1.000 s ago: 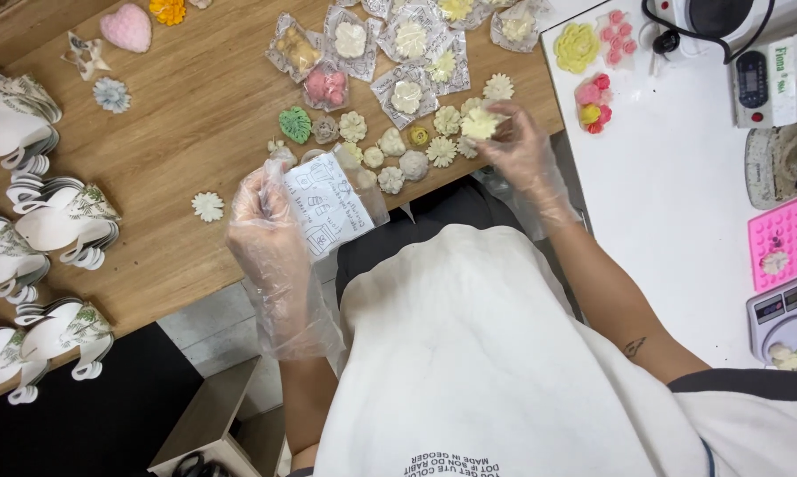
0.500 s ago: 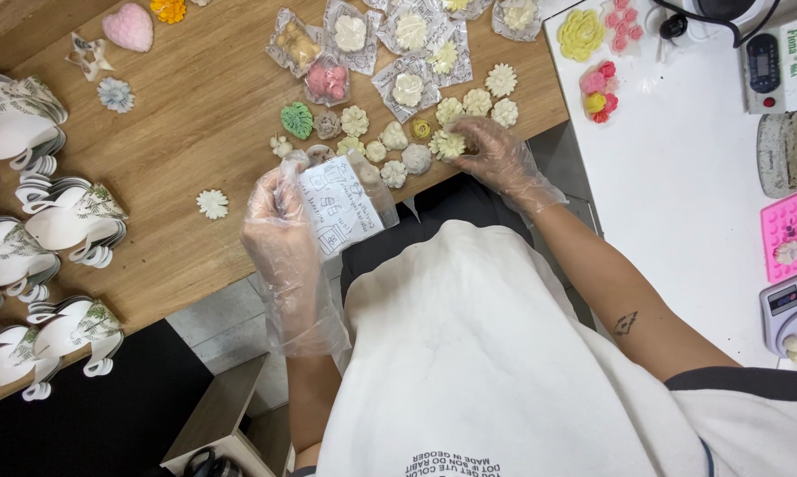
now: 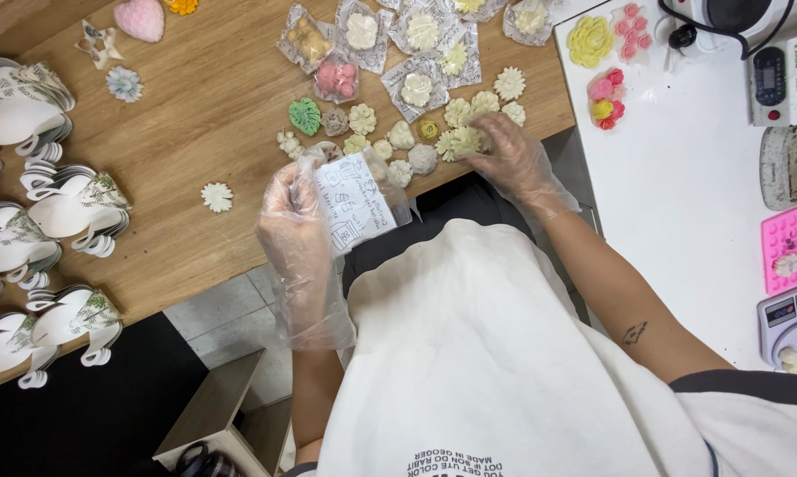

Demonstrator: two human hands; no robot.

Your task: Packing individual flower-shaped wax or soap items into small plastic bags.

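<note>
Your gloved left hand [image 3: 297, 225] grips a small clear packet [image 3: 356, 201] with a printed white card, held above the near edge of the wooden table [image 3: 195, 106]. Your gloved right hand [image 3: 513, 159] closes its fingers on a cream flower-shaped piece [image 3: 463, 141] lying among other small flower pieces [image 3: 398, 137].

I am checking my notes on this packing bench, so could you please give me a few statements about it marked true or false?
1. The left hand holds a small clear bag with a printed card. True.
2. The right hand rests on the pink mould. False: it is at a cream flower piece on the wooden table.
3. Both hands wear clear plastic gloves. True.
4. The green leaf piece lies on the white counter. False: it lies on the wooden table.
</note>
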